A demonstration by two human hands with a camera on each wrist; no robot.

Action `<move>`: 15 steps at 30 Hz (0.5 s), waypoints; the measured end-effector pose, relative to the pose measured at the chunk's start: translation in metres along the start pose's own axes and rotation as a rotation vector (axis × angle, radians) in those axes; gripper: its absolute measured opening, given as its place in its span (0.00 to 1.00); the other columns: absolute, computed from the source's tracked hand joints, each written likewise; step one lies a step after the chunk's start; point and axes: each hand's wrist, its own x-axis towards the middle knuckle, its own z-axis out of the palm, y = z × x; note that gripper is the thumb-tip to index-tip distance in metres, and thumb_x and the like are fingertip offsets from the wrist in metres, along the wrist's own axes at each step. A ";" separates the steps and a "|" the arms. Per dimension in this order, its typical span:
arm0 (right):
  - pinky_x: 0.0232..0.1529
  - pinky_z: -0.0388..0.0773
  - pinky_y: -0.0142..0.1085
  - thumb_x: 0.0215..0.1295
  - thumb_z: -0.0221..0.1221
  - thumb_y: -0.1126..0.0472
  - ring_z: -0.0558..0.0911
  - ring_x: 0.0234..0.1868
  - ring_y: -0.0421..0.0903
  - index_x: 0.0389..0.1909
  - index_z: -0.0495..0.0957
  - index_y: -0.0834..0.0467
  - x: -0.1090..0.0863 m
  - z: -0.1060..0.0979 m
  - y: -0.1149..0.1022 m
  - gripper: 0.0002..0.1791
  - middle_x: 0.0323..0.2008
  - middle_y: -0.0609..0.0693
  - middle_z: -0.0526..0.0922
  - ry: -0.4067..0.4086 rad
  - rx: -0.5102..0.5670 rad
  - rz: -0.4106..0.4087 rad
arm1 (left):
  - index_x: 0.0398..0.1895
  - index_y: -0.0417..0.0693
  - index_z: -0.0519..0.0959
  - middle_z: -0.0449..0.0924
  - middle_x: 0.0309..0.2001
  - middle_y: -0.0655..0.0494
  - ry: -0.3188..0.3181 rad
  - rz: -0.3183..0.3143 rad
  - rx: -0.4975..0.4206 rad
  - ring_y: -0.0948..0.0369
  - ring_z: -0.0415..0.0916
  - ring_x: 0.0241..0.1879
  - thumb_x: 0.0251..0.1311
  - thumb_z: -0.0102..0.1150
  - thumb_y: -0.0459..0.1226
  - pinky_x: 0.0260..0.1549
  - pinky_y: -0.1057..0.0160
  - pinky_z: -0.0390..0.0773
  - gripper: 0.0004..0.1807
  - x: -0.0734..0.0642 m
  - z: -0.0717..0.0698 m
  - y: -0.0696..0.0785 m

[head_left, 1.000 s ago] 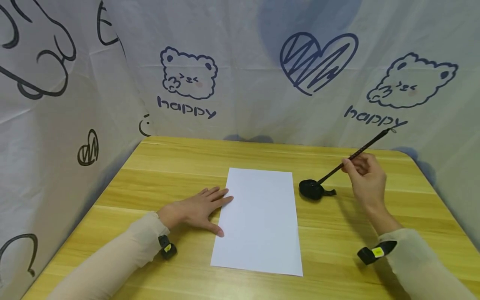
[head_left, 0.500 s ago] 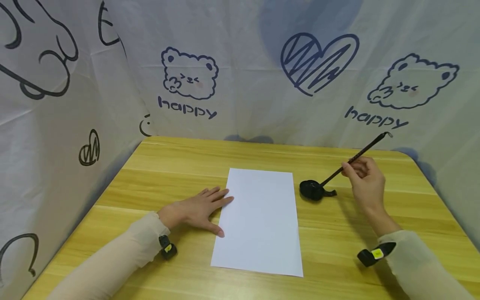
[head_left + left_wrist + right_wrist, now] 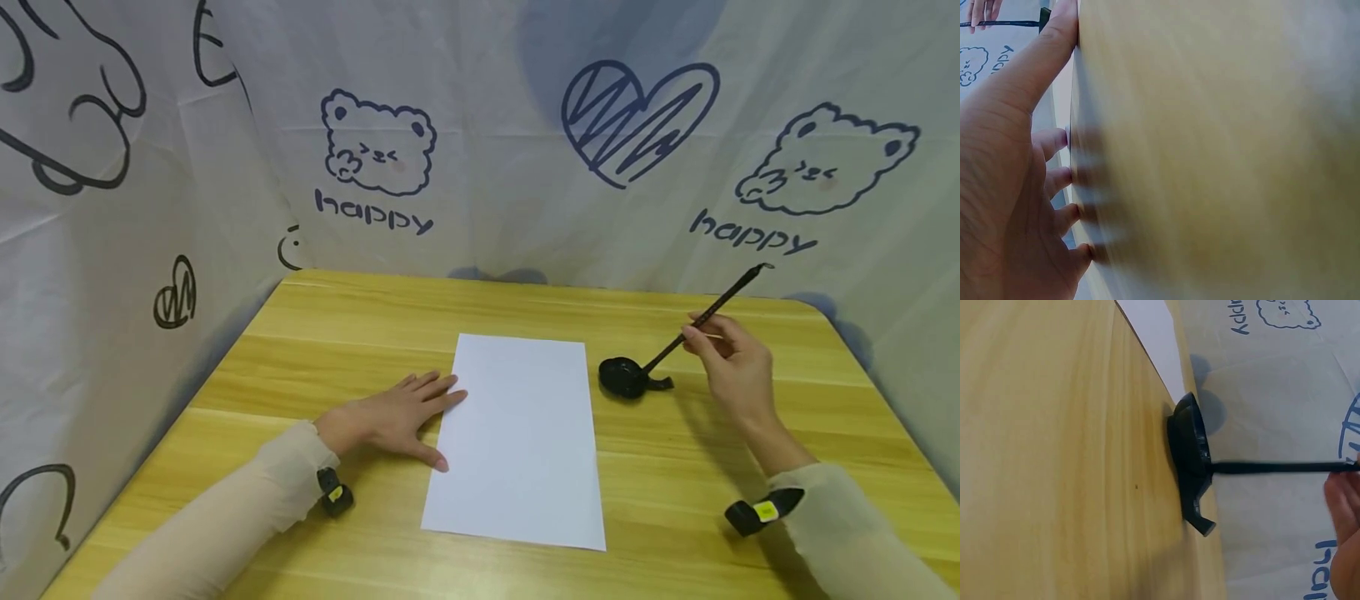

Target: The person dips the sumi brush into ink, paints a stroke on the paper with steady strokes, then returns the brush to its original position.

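A blank sheet of white paper [image 3: 521,450] lies on the wooden table. My left hand [image 3: 397,418] rests on its left edge with fingers spread; in the left wrist view its thumb [image 3: 1038,62] and fingertips meet the surface. Between thumb and fingers, my right hand [image 3: 738,367] pinches a dark writing brush [image 3: 708,315] partway up its handle. The brush slants, its lower end inside a small black ink dish [image 3: 621,377] with a short curved handle. In the right wrist view the brush [image 3: 1279,467] reaches into the dish [image 3: 1190,440]; its bristles are hidden.
The ink dish stands just right of the paper. Behind the table [image 3: 375,308] hangs a white cloth [image 3: 495,192] with drawn bears and hearts, and more cloth closes off the left side. Each wrist wears a small black camera.
The brush's upper end has dipped and swung slightly left, while its lower end has shifted a little right within the dish. My left hand and the paper stay put.
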 end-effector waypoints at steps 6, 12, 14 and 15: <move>0.36 0.79 0.22 0.68 0.59 0.67 0.81 0.34 0.25 0.49 0.79 0.69 0.004 -0.003 0.017 0.12 0.42 0.57 0.83 -0.035 -0.108 -0.009 | 0.80 0.56 0.43 0.34 0.79 0.50 0.006 0.005 0.000 0.46 0.31 0.76 0.51 0.49 0.75 0.70 0.43 0.38 0.59 0.001 -0.002 -0.001; 0.33 0.76 0.18 0.68 0.61 0.60 0.79 0.34 0.22 0.51 0.80 0.62 0.003 -0.001 0.018 0.14 0.41 0.58 0.84 -0.043 -0.222 -0.012 | 0.80 0.56 0.43 0.34 0.79 0.50 0.002 0.006 0.007 0.46 0.31 0.76 0.51 0.49 0.75 0.70 0.43 0.39 0.59 0.001 -0.002 -0.002; 0.33 0.75 0.17 0.68 0.61 0.60 0.79 0.33 0.21 0.51 0.80 0.63 0.003 -0.001 0.016 0.14 0.41 0.58 0.85 -0.039 -0.231 -0.015 | 0.80 0.56 0.43 0.34 0.79 0.50 0.001 0.007 0.006 0.46 0.31 0.76 0.51 0.49 0.75 0.70 0.43 0.39 0.59 0.001 -0.002 -0.001; 0.33 0.75 0.18 0.68 0.61 0.61 0.79 0.33 0.21 0.51 0.80 0.64 0.003 0.000 0.016 0.14 0.40 0.59 0.84 -0.038 -0.221 -0.012 | 0.80 0.56 0.43 0.34 0.79 0.50 0.001 0.009 0.006 0.46 0.31 0.76 0.52 0.49 0.75 0.70 0.43 0.39 0.59 0.000 -0.002 -0.001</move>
